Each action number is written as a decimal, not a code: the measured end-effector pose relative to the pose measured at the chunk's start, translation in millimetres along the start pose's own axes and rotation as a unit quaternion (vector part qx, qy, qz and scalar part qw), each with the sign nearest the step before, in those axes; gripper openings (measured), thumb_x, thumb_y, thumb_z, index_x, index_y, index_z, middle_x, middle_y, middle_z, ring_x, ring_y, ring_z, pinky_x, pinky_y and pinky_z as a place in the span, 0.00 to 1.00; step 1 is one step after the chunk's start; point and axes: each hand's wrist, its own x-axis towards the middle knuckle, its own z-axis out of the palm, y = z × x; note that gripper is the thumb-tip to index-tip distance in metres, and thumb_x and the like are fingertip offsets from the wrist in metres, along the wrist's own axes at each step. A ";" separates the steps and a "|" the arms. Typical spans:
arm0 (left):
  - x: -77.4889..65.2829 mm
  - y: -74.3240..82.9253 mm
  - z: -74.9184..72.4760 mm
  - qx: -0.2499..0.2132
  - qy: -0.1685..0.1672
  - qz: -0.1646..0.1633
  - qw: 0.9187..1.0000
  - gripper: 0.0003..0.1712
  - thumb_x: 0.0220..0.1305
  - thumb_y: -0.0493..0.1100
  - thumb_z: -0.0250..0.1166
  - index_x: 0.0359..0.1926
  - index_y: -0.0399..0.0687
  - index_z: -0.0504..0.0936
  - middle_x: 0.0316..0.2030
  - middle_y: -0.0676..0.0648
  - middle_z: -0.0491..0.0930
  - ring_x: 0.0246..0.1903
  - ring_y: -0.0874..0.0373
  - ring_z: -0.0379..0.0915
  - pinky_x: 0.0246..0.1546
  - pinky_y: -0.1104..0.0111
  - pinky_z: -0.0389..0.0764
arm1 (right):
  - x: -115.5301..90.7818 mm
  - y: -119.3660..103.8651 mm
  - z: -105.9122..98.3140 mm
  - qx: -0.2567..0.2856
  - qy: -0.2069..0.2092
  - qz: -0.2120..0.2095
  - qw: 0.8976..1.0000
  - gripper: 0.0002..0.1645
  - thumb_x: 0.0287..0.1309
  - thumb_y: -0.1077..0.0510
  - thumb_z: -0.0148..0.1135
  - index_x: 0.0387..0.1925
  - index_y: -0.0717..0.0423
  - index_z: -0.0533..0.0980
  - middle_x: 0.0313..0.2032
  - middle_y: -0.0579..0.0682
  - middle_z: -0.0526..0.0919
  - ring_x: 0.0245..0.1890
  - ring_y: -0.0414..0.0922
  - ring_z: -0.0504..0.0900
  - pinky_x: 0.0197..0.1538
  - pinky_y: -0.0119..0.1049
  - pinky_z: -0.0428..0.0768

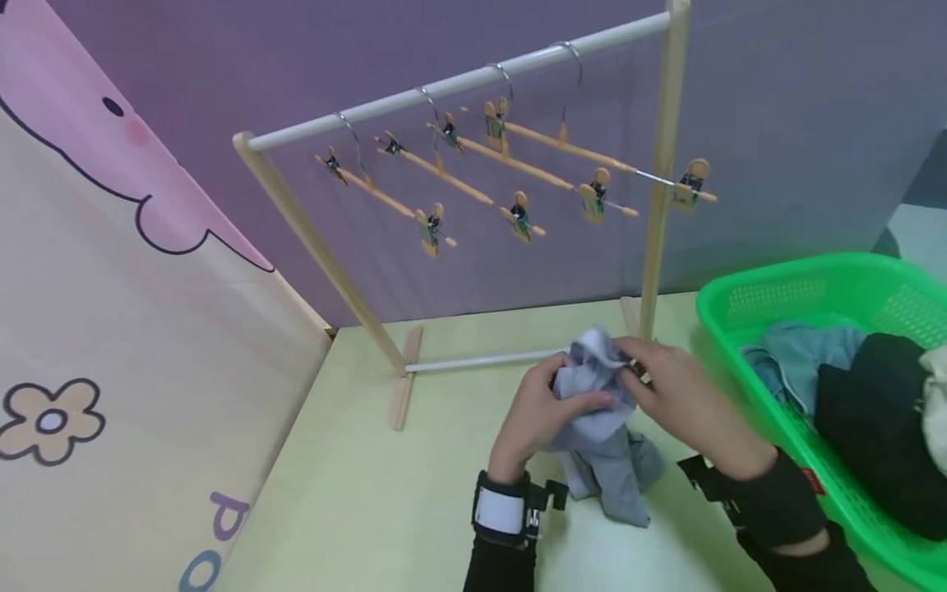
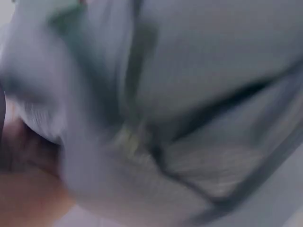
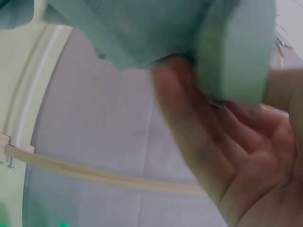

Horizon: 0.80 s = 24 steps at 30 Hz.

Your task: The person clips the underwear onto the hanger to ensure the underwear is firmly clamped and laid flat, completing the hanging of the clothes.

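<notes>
A bunched grey-blue garment (image 1: 599,411) is held up between both hands, its lower folds hanging over the pale table. From the left side my left hand (image 1: 536,411) grips it, thumb lying across the front of the cloth. My right hand (image 1: 669,382) pinches its upper right edge between thumb and fingers. Blurred grey cloth (image 2: 203,94) fills most of the left wrist view, with part of the left hand (image 2: 33,189) at the lower left. In the right wrist view, the fingers (image 3: 184,113) reach up to the cloth (image 3: 132,33).
Behind the hands stands a wooden rack with a white top rail (image 1: 466,82). Several clip hangers (image 1: 451,177) hang from it. At the right, a green basket (image 1: 710,308) holds folded blue, black and white clothes. A printed panel (image 1: 133,329) stands along the left.
</notes>
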 end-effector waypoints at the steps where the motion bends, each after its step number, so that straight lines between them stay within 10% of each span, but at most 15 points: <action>1: -0.6 0.9 -4.8 0.001 -0.024 0.002 1.000 0.18 0.57 0.46 0.75 0.48 0.51 0.82 0.38 0.53 0.82 0.34 0.66 0.76 0.32 0.72 0.78 | -0.1 1.0 -3.3 0.012 0.014 0.006 1.000 0.16 0.64 0.67 0.60 0.53 0.65 0.77 0.42 0.62 0.85 0.35 0.53 0.85 0.32 0.44 0.84; 14: -2.8 -5.0 -20.6 0.159 0.080 -0.019 0.984 0.15 0.56 0.36 0.74 0.29 0.45 0.72 0.28 0.52 0.74 0.27 0.64 0.68 0.26 0.75 0.71 | -7.2 2.2 -26.9 0.075 0.144 0.034 0.986 0.19 0.66 0.70 0.54 0.57 0.60 0.77 0.49 0.62 0.82 0.33 0.53 0.86 0.29 0.15 0.75; 21: -5.5 -18.9 -31.0 0.373 0.167 -0.011 0.913 0.21 0.44 0.21 0.65 0.35 0.48 0.78 0.35 0.49 0.79 0.30 0.55 0.76 0.27 0.65 0.75 | -9.9 8.8 -37.1 0.052 0.195 0.038 0.979 0.15 0.61 0.72 0.59 0.48 0.60 0.82 0.43 0.56 0.83 0.38 0.35 0.75 0.34 0.09 0.70; 24: -8.4 -20.9 -46.1 0.373 0.195 -0.027 0.907 0.22 0.45 0.19 0.64 0.38 0.47 0.80 0.38 0.48 0.79 0.32 0.52 0.78 0.30 0.62 0.78 | -12.3 16.2 -43.2 0.030 0.216 0.037 0.975 0.14 0.59 0.72 0.60 0.44 0.59 0.84 0.42 0.55 0.82 0.37 0.24 0.70 0.34 0.09 0.68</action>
